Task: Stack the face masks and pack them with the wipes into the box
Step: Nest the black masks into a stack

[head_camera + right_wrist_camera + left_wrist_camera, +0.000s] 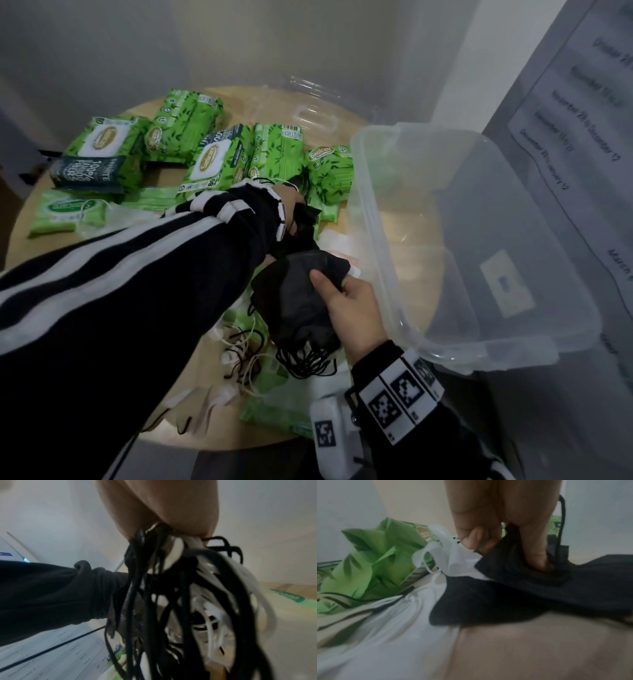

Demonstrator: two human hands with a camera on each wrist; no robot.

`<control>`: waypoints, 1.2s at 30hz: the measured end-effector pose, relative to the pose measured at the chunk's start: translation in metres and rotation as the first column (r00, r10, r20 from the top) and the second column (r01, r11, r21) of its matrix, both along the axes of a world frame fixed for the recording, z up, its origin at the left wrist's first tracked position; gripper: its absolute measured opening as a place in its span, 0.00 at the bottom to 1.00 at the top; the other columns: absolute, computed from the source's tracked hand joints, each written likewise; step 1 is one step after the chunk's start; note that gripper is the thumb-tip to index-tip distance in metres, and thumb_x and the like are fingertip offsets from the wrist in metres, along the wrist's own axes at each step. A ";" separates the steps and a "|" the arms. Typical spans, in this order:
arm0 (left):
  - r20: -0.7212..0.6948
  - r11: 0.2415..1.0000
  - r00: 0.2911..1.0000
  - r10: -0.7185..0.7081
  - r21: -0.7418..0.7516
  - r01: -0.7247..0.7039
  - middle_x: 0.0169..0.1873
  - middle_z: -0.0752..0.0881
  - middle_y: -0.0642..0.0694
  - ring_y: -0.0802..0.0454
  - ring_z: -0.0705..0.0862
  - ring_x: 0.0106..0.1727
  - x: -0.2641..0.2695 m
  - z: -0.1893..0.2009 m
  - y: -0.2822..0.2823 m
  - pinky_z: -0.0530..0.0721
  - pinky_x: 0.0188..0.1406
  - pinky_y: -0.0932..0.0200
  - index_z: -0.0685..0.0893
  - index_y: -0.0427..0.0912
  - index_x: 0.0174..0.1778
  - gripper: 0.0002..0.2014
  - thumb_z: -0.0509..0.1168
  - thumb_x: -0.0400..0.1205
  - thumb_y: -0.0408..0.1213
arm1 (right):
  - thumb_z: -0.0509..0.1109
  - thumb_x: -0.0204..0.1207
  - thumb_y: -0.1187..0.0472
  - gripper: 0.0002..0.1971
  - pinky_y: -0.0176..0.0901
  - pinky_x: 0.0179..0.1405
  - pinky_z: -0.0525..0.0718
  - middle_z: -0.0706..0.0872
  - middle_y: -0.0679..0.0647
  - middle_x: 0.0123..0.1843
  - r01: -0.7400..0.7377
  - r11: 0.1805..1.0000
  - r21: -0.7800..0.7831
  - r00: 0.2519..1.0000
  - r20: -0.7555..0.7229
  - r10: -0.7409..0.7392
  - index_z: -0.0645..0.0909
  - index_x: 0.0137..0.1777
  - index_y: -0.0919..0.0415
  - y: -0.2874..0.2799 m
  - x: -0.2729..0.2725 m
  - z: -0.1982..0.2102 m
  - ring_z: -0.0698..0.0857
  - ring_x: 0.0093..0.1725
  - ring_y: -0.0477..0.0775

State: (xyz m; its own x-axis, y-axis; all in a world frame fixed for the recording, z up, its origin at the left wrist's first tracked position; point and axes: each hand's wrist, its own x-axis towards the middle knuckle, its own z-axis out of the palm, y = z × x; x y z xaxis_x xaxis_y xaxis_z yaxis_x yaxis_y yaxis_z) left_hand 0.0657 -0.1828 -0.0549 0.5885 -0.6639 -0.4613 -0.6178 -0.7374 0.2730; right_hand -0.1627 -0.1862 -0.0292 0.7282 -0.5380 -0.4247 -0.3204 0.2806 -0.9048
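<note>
My right hand (pixel 346 301) grips a stack of black face masks (pixel 298 298) above the table, thumb on top; their black and white ear loops (pixel 180 601) dangle below the hand. My left hand (pixel 291 200) reaches across and pinches another black mask (pixel 513 566) lying over a white mask (pixel 453 563) on the table. Green wipes packs (pixel 212 161) lie spread over the far and left part of the round wooden table (pixel 20 240). The clear plastic box (pixel 462 240) stands at the right, beside my right hand.
The clear box lid (pixel 308 106) lies at the table's far side. Loose white and black masks and loops (pixel 239 356) with more green packs (pixel 274 411) lie near the front edge. A grey wall with a printed sheet (pixel 582 137) stands right of the box.
</note>
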 end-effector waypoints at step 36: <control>-0.115 0.705 0.933 0.341 -0.625 -0.335 0.14 0.72 0.49 0.56 0.72 0.16 -0.093 0.209 0.149 0.67 0.15 0.67 0.81 0.38 0.32 0.11 0.70 0.78 0.40 | 0.68 0.79 0.68 0.07 0.32 0.30 0.85 0.88 0.55 0.37 0.102 0.990 -0.099 0.975 0.206 -0.080 0.84 0.41 0.62 0.018 -0.043 0.077 0.86 0.36 0.50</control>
